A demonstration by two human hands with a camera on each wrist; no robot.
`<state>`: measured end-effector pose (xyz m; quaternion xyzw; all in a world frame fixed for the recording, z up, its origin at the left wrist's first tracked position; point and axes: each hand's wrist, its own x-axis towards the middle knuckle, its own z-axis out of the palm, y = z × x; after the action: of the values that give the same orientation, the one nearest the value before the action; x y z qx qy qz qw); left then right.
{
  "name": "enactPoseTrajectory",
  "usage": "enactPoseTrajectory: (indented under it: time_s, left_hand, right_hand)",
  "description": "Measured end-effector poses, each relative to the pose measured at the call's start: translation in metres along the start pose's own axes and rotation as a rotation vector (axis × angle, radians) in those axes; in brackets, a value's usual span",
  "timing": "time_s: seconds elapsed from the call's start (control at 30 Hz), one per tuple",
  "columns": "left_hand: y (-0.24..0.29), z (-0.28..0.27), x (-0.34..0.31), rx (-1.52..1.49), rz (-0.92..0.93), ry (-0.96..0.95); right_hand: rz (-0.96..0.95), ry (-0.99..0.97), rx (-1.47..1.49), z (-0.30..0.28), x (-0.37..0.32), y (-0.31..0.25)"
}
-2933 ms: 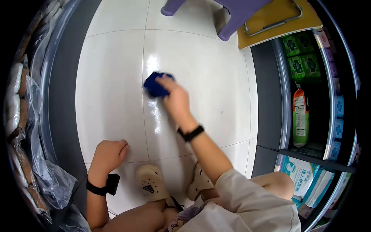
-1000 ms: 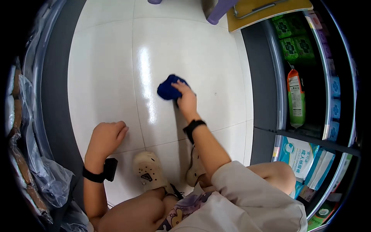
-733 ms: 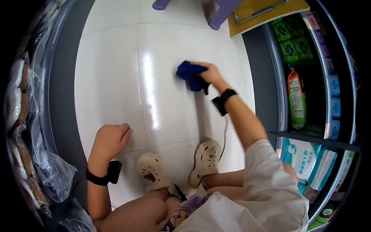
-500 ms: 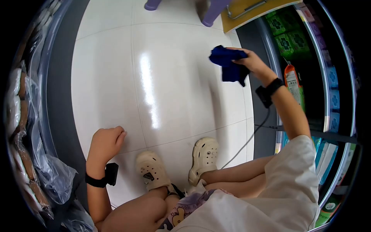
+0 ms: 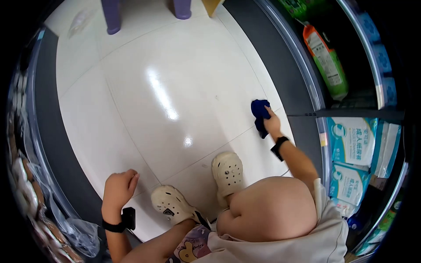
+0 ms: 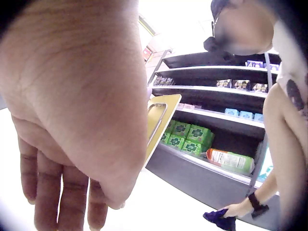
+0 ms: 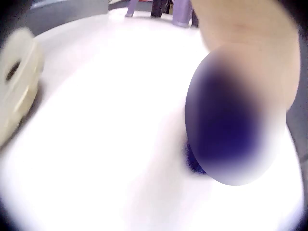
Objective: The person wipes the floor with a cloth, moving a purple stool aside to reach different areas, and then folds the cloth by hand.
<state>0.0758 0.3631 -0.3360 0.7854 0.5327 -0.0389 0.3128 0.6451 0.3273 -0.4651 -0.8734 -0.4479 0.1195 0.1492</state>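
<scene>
A dark blue cloth (image 5: 259, 108) is bunched at the right side of the white tiled floor (image 5: 184, 79), near the shelf base. My right hand (image 5: 272, 124) grips it, the thumb lying along its near side. In the right wrist view a blur covers most of the cloth (image 7: 195, 161). My left hand (image 5: 118, 189) hangs over the floor at the lower left and holds nothing. From the left wrist view, the fingers of this hand (image 6: 82, 106) point down, loose and slightly bent. Each wrist wears a black strap with a camera.
Shelves line both sides: diaper packs (image 5: 351, 140) and a green-orange package (image 5: 326, 65) on the right, plastic-wrapped goods (image 5: 76, 232) on the left. Purple stool legs (image 5: 182, 8) stand ahead. My beige clogs (image 5: 228, 171) are on the floor between the hands.
My right hand lifts the cloth from the middle of the floor, carries it right, then brings it lower beside the shelf base. The head view turns right; the left hand stays idle.
</scene>
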Motion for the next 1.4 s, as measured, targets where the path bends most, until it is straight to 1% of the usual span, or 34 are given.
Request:
enactPoseTrajectory:
  time_s: [0.03,0.07,0.17,0.2,0.3,0.33,0.37,0.43,0.5,0.53,0.57,0.63,0.73,0.8,0.87,0.93,1.03,1.13,1.23,1.4]
  left_hand:
    - [0.0,0.0,-0.002,0.006,-0.015,-0.029]
    - [-0.003,0.004,-0.003,0.019,-0.004,-0.02]
    - [-0.005,0.014,-0.002,0.046,-0.019,-0.084]
    - [-0.005,0.019,0.001,0.057,0.0,-0.084]
    - [0.007,0.026,0.011,-0.01,0.082,-0.048]
    - [0.011,0.026,0.014,-0.022,0.094,-0.048]
    - [0.012,0.026,0.017,-0.011,0.094,-0.053]
    - [0.012,0.026,0.022,0.015,0.098,-0.067]
    - [0.01,0.023,0.026,0.025,0.091,-0.084]
    - [0.01,0.022,0.026,0.031,0.085,-0.093]
    - [0.01,0.021,0.025,0.031,0.078,-0.085]
    - [0.008,0.019,0.023,0.035,0.07,-0.073]
    - [0.007,0.017,0.016,0.006,0.019,-0.079]
    - [0.003,0.02,0.011,-0.003,0.014,-0.087]
    - [0.0,0.023,0.008,-0.005,0.007,-0.091]
    - [-0.003,0.026,0.007,0.008,0.003,-0.096]
    - [0.0,0.027,0.009,-0.014,0.047,-0.043]
    - [0.002,0.025,0.014,-0.034,0.059,-0.019]
    - [0.001,0.022,0.013,0.013,0.012,-0.08]
    - [-0.003,0.029,0.01,0.001,0.019,-0.067]
  right_hand:
    - [-0.102,0.167,0.078,0.018,-0.019,0.004]
    - [-0.118,0.204,0.055,0.023,-0.025,0.002]
    - [0.048,0.112,0.15,0.019,-0.026,-0.008]
    - [0.147,0.023,0.185,0.014,-0.023,-0.014]
    - [0.018,0.012,0.092,0.028,-0.02,-0.015]
    - [-0.01,-0.035,0.073,0.031,-0.02,-0.02]
    - [-0.065,-0.103,0.15,0.033,-0.022,-0.024]
    - [-0.123,-0.207,0.12,0.038,-0.035,-0.04]
    - [-0.176,-0.371,0.106,0.037,-0.044,-0.062]
    - [-0.133,-0.461,0.096,0.027,-0.048,-0.083]
    - [-0.24,-0.504,0.106,0.024,-0.047,-0.086]
    - [-0.042,-0.739,0.058,-0.009,-0.041,-0.122]
    - [-0.141,-0.748,-0.209,-0.027,-0.035,-0.131]
    - [-0.497,-0.571,-0.353,-0.014,-0.03,-0.104]
    - [-0.657,-0.489,-0.339,0.002,-0.029,-0.093]
    - [-0.613,-0.515,-0.17,0.013,-0.032,-0.091]
    - [-0.547,-0.566,-0.093,0.01,-0.032,-0.094]
    - [-0.618,-0.609,0.044,-0.006,-0.023,-0.083]
    - [-0.636,-0.618,0.029,-0.013,-0.015,-0.073]
    - [-0.642,-0.539,-0.013,-0.018,-0.008,-0.072]
